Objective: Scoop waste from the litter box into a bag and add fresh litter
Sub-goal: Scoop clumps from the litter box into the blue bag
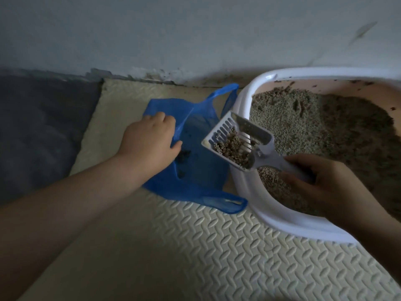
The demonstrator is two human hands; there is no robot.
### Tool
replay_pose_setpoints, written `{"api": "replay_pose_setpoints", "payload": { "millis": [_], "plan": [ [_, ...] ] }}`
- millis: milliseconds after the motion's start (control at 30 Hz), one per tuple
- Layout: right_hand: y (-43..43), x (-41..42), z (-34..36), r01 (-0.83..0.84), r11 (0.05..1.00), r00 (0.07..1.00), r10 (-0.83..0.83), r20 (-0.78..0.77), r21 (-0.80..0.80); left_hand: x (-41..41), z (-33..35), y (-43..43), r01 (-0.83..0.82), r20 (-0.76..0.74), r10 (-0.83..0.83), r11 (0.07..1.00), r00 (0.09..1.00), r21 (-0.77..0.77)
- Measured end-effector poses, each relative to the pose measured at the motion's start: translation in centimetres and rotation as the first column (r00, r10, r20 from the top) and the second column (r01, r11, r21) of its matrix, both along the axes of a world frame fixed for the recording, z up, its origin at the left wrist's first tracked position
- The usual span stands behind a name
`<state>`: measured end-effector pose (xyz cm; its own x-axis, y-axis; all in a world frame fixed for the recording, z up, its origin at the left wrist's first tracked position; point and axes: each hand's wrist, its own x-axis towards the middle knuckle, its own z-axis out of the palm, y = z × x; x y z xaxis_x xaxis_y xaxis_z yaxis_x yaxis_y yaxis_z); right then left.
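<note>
The right hand [329,185], nearest, curls round the handle of the white scoop [263,137]. The scoop's slotted head, loaded with clumped litter, hangs over the left rim of the litter box [282,220]. Just left of the box, the left hand [149,140] pinches the edge of the blue bag [201,177], holding its mouth open on the foam mat [195,246]. Dark clumps lie inside the bag. The wall [195,29] runs behind the box.

the blue plastic bag [199,177] lies on the cream embossed foam mat [195,246], just left of the white oval plastic litter box [243,187], and both are before the pale painted wall [195,35]. the white slotted plastic scoop [258,135] is above the left rim of the box.
</note>
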<state>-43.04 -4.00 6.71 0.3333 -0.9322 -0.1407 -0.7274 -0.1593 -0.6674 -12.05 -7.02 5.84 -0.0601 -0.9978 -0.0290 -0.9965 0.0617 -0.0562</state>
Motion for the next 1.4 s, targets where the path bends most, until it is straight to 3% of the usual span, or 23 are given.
{"api": "replay_pose_setpoints", "payload": {
  "millis": [167, 267, 433, 600, 700, 800, 967, 1400],
  "plan": [
    [-1.1, 1.8, 0.0, -0.049, 0.998, 0.993, 0.046, -0.113, -0.025, 0.8, -0.2, -0.5, -0.020, -0.075, 0.019, 1.000, 0.997, -0.002],
    [-2.5, 3.4, 0.5, -0.128, 0.990, 0.969, 0.111, -0.219, -0.063, 0.9, -0.7, -0.3, -0.016, -0.046, 0.017, 0.999, 0.999, 0.031],
    [-5.2, 6.6, 1.7, -0.242, 0.970, 0.908, 0.236, -0.346, 0.025, 1.6, -1.5, -0.2, -0.047, -0.156, 0.058, 0.996, 0.986, 0.073],
    [-6.7, 8.9, 2.0, -0.159, 0.985, 0.972, 0.167, -0.164, 0.064, 2.2, -1.1, 0.2, -0.081, -0.252, 0.097, 0.994, 0.963, 0.074],
    [-6.7, 9.4, 1.0, -0.066, 0.997, 0.997, 0.064, -0.042, -0.051, 2.3, -1.3, 0.4, -0.089, -0.275, 0.109, 0.993, 0.955, 0.083],
    [-6.1, 9.6, 0.0, -0.023, 0.986, 0.995, 0.039, 0.093, -0.168, 2.2, -1.3, 0.5, -0.090, -0.297, 0.105, 0.994, 0.949, 0.066],
    [-5.2, 10.7, -0.5, 0.080, 0.985, 0.942, -0.023, 0.336, -0.155, 2.0, -1.1, 0.5, -0.093, -0.314, 0.107, 0.994, 0.943, 0.057],
    [-6.1, 12.8, -1.1, -0.005, 0.960, 0.937, 0.102, 0.333, -0.279, 2.5, -0.6, 0.6, -0.102, -0.352, 0.106, 0.994, 0.930, 0.028]
  ]
}}
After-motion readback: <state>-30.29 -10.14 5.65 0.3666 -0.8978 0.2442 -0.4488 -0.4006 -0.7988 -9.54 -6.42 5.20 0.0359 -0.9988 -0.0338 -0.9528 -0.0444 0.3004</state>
